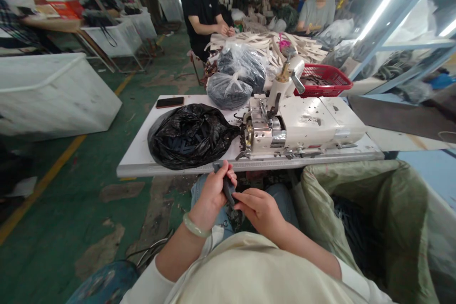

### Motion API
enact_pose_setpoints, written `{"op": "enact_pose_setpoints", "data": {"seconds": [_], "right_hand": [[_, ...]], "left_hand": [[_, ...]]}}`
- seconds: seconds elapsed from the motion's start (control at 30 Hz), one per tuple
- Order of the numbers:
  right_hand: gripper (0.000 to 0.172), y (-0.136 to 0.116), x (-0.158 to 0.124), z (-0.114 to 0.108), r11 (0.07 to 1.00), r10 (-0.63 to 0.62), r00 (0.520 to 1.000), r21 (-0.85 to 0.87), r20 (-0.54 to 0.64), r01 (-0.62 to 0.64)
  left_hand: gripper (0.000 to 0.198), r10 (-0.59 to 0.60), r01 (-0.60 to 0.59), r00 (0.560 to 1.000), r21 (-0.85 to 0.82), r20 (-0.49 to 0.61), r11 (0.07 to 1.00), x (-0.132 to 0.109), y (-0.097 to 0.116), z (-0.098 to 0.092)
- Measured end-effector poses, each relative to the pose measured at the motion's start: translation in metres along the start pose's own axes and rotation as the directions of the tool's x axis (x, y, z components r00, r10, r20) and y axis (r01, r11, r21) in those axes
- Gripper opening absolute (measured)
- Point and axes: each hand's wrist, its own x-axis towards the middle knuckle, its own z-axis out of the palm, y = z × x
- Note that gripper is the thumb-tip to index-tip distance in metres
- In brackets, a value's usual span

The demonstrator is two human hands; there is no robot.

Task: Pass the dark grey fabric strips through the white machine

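My left hand (pixel 213 194) grips a dark grey strip of rubbery or leather-like material (pixel 227 191) above my lap, its upper end poking out past my fingers. My right hand (pixel 258 211) pinches the same strip from the right, and its lower end is hidden among my fingers. A jade bangle (pixel 195 225) circles my left wrist. Both hands are just below the front edge of a white table (pixel 178 164). On it, a black plastic bag (pixel 188 135) of dark strips lies ahead of my left hand, and a white industrial sewing machine (pixel 285 126) stands ahead of my right.
A green-lined woven sack (pixel 370 218) of dark strips stands at my right. A phone (pixel 170 102), tied clear bags (pixel 235 76) and a red basket (pixel 324 80) sit beyond. Two seated co-workers (pixel 201 9) handle pale strips farther back. White bins (pixel 53 90) stand at left.
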Motion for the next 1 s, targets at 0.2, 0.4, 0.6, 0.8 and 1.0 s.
{"op": "enact_pose_setpoints", "data": {"seconds": [0.2, 0.4, 0.6, 0.8, 1.0], "right_hand": [[0.019, -0.001, -0.001, 0.000, 0.972, 0.233, 0.931, 0.045, -0.280, -0.230], [0.026, 0.015, 0.004, -0.018, 0.787, 0.600, 0.648, 0.490, -0.469, -0.374], [0.026, 0.032, 0.009, -0.035, 0.739, 0.599, 0.693, 0.612, -0.402, -0.283], [0.025, 0.038, 0.018, -0.034, 0.782, 0.513, 0.781, 0.568, -0.356, -0.254], [0.029, 0.034, 0.019, -0.010, 0.495, 0.566, 0.825, 0.800, 0.000, -0.340]], "left_hand": [[0.022, -0.067, 0.069, 0.998, 0.201, -0.016, 0.977, -0.007, -0.008, -0.003], [0.030, -0.074, 0.077, 0.997, 0.338, -0.023, 0.938, 0.001, -0.015, -0.006], [0.033, -0.421, 0.292, 0.889, 0.489, 0.177, 0.822, 0.004, -0.005, -0.013], [0.028, -0.562, 0.247, 0.758, 0.652, 0.330, 0.717, -0.009, -0.005, -0.004], [0.026, -0.143, -0.144, 0.942, 0.752, 0.303, 0.643, -0.007, -0.018, 0.002]]}}
